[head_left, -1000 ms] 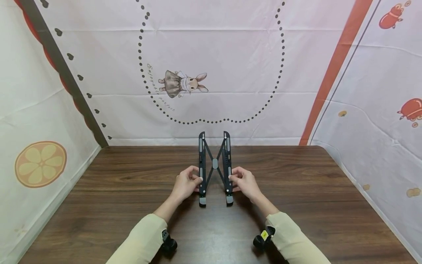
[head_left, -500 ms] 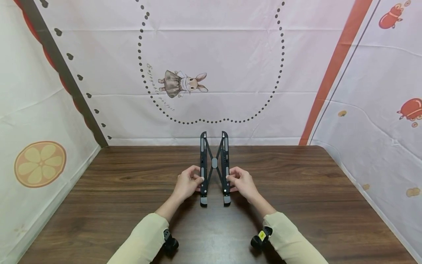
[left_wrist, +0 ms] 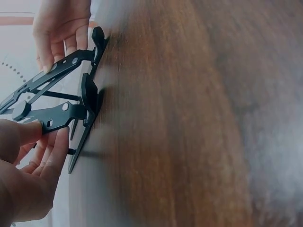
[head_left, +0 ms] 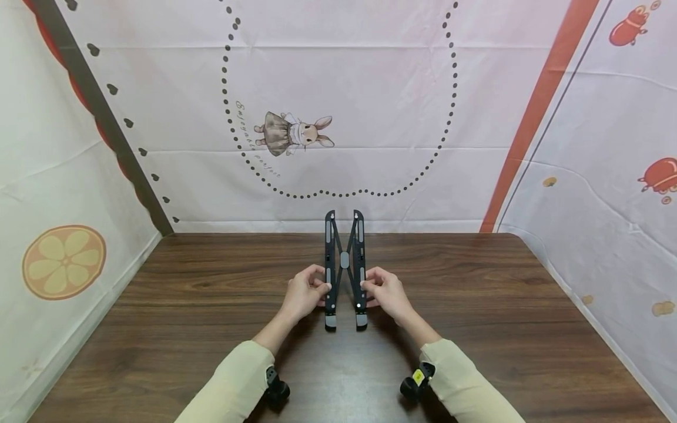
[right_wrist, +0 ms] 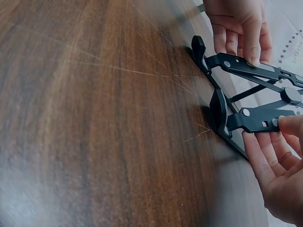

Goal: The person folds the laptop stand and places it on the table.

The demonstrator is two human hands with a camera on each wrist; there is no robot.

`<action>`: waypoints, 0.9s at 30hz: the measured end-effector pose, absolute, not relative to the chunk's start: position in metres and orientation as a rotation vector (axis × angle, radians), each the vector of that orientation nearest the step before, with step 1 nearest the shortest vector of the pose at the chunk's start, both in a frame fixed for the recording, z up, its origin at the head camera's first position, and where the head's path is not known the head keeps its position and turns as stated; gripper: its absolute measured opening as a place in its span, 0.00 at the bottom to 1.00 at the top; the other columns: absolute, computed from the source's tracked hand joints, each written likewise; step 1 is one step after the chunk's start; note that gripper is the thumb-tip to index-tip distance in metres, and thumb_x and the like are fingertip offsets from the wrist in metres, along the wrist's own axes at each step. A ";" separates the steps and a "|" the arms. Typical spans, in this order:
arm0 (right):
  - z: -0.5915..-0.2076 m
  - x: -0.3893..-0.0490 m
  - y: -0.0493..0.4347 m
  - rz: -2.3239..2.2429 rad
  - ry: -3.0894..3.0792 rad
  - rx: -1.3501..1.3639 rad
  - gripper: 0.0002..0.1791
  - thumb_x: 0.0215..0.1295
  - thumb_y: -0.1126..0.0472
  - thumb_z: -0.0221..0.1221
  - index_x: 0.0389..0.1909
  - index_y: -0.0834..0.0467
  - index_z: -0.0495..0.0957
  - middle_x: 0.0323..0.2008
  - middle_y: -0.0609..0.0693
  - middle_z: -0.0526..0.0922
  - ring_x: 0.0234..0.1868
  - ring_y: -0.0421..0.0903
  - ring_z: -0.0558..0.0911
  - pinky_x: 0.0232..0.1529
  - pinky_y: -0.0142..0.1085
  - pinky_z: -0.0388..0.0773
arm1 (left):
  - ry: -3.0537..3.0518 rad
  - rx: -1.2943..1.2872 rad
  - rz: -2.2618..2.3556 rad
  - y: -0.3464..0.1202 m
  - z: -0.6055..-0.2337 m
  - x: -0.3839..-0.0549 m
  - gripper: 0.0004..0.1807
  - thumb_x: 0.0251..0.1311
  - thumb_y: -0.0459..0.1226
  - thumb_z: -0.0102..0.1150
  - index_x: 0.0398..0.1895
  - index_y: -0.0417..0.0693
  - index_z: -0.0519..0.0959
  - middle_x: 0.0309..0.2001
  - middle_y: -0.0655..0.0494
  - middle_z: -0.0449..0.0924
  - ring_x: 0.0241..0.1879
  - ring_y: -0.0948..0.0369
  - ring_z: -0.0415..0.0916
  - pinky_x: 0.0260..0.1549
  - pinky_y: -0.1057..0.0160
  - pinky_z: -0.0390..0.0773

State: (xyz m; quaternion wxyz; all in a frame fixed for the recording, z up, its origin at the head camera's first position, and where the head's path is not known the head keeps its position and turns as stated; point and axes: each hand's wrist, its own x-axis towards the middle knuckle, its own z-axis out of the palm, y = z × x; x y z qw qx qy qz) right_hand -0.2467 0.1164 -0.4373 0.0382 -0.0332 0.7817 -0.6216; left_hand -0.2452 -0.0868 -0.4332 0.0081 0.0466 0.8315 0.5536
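Observation:
A black folding laptop stand (head_left: 345,260) with grey pads stands on the table, its two long rails joined by crossed bars and a grey hub. The left hand (head_left: 304,292) pinches the near part of the left rail, thumb on top and fingers beneath. On the other side the right hand (head_left: 388,294) holds the right rail in the same way. In the left wrist view, the stand (left_wrist: 57,117) shows upturned front lips and legs sloping below. The right wrist view has the right hand (right_wrist: 279,165) with its thumb on the rail's upper face.
The brown wooden table (head_left: 211,329) extends around the stand. Behind it hangs a printed cloth (head_left: 391,117), with more cloth at both sides. A small black camera (head_left: 276,390) is strapped at the left wrist, another camera (head_left: 415,385) at the right.
Both hands have moved inward, bringing the stand's two rails closer together. The crossed bars have narrowed, and the grip on each rail stays the same.

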 end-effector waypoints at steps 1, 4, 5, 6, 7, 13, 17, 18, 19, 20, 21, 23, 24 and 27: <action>-0.437 -0.247 0.116 -1.906 2.394 -0.103 0.07 0.60 0.68 0.57 0.39 0.64 0.75 0.29 0.54 0.77 0.27 0.45 0.80 0.30 0.45 0.81 | 2.598 0.148 1.730 -0.086 -0.433 -0.245 0.13 0.56 0.28 0.58 0.45 0.45 0.75 0.27 0.50 0.81 0.20 0.61 0.78 0.20 0.64 0.80; -0.436 -0.246 0.116 -1.909 2.380 -0.115 0.07 0.60 0.68 0.57 0.39 0.64 0.75 0.30 0.55 0.77 0.27 0.46 0.81 0.31 0.47 0.81 | 2.591 0.147 1.738 -0.084 -0.433 -0.245 0.13 0.56 0.28 0.58 0.45 0.45 0.75 0.28 0.50 0.81 0.20 0.61 0.79 0.20 0.64 0.80; -0.434 -0.245 0.115 -1.908 2.375 -0.119 0.07 0.60 0.68 0.57 0.40 0.65 0.75 0.30 0.56 0.77 0.27 0.47 0.81 0.31 0.48 0.81 | 2.588 0.146 1.742 -0.084 -0.433 -0.245 0.13 0.56 0.28 0.58 0.45 0.45 0.75 0.28 0.50 0.81 0.21 0.61 0.79 0.20 0.64 0.80; -0.432 -0.244 0.115 -1.904 2.375 -0.125 0.08 0.61 0.68 0.57 0.40 0.66 0.75 0.30 0.56 0.78 0.28 0.48 0.81 0.32 0.49 0.80 | 2.582 0.147 1.748 -0.083 -0.433 -0.245 0.13 0.56 0.28 0.58 0.45 0.44 0.75 0.28 0.49 0.81 0.21 0.61 0.79 0.20 0.64 0.80; -0.429 -0.242 0.114 -1.897 2.378 -0.130 0.08 0.61 0.68 0.57 0.40 0.66 0.74 0.30 0.57 0.78 0.28 0.49 0.81 0.32 0.50 0.80 | 2.578 0.149 1.752 -0.082 -0.433 -0.245 0.13 0.56 0.28 0.58 0.45 0.44 0.75 0.28 0.49 0.81 0.21 0.61 0.79 0.21 0.64 0.80; -0.421 -0.238 0.112 -1.889 2.365 -0.122 0.09 0.61 0.68 0.56 0.41 0.68 0.74 0.29 0.56 0.77 0.28 0.48 0.81 0.33 0.50 0.80 | 2.577 0.163 1.750 -0.079 -0.433 -0.244 0.14 0.55 0.28 0.58 0.46 0.42 0.74 0.28 0.49 0.81 0.21 0.60 0.79 0.21 0.64 0.80; -0.432 -0.244 0.112 -1.898 2.360 -0.118 0.09 0.61 0.67 0.57 0.41 0.66 0.75 0.29 0.54 0.77 0.27 0.46 0.81 0.31 0.47 0.81 | 2.578 0.163 1.744 -0.077 -0.433 -0.244 0.14 0.56 0.28 0.58 0.46 0.43 0.74 0.28 0.49 0.81 0.21 0.60 0.79 0.21 0.64 0.80; -0.434 -0.245 0.112 -1.899 2.367 -0.122 0.08 0.61 0.67 0.57 0.40 0.65 0.74 0.29 0.54 0.77 0.27 0.46 0.81 0.30 0.46 0.81 | 2.578 0.163 1.742 -0.077 -0.433 -0.244 0.14 0.56 0.28 0.58 0.46 0.43 0.74 0.28 0.49 0.81 0.21 0.60 0.79 0.21 0.64 0.80; -0.435 -0.246 0.112 -1.900 2.369 -0.124 0.08 0.61 0.67 0.57 0.40 0.65 0.75 0.29 0.55 0.77 0.27 0.47 0.81 0.30 0.45 0.81 | 2.577 0.161 1.740 -0.077 -0.433 -0.244 0.14 0.56 0.28 0.58 0.46 0.43 0.74 0.28 0.49 0.81 0.21 0.60 0.79 0.20 0.64 0.80; -0.436 -0.246 0.112 -1.902 2.370 -0.125 0.08 0.61 0.67 0.57 0.40 0.64 0.75 0.29 0.55 0.77 0.27 0.47 0.81 0.30 0.45 0.81 | 2.577 0.162 1.739 -0.077 -0.433 -0.244 0.14 0.56 0.28 0.58 0.46 0.43 0.74 0.29 0.49 0.81 0.21 0.60 0.79 0.20 0.64 0.80; -0.437 -0.247 0.111 -1.904 2.371 -0.127 0.07 0.61 0.67 0.57 0.39 0.64 0.75 0.29 0.55 0.77 0.27 0.47 0.81 0.30 0.45 0.81 | 2.575 0.161 1.739 -0.076 -0.433 -0.244 0.14 0.56 0.28 0.58 0.47 0.43 0.74 0.29 0.48 0.81 0.21 0.60 0.79 0.21 0.64 0.80; -0.437 -0.247 0.111 -1.903 2.367 -0.125 0.06 0.61 0.67 0.57 0.39 0.63 0.75 0.29 0.54 0.77 0.27 0.47 0.81 0.30 0.45 0.81 | 2.572 0.158 1.741 -0.076 -0.432 -0.244 0.14 0.56 0.28 0.58 0.47 0.42 0.74 0.29 0.47 0.81 0.21 0.60 0.79 0.21 0.63 0.80; -0.437 -0.248 0.110 -1.902 2.364 -0.127 0.06 0.61 0.67 0.56 0.38 0.63 0.75 0.29 0.54 0.77 0.27 0.47 0.81 0.30 0.45 0.81 | 2.571 0.157 1.742 -0.076 -0.432 -0.244 0.14 0.56 0.28 0.58 0.47 0.42 0.74 0.30 0.47 0.81 0.21 0.60 0.79 0.21 0.63 0.80; -0.437 -0.247 0.110 -1.899 2.359 -0.137 0.05 0.62 0.67 0.56 0.38 0.62 0.75 0.29 0.54 0.76 0.27 0.46 0.80 0.31 0.45 0.81 | 2.564 0.157 1.750 -0.075 -0.432 -0.244 0.13 0.56 0.28 0.58 0.46 0.42 0.74 0.29 0.47 0.82 0.20 0.61 0.79 0.20 0.63 0.80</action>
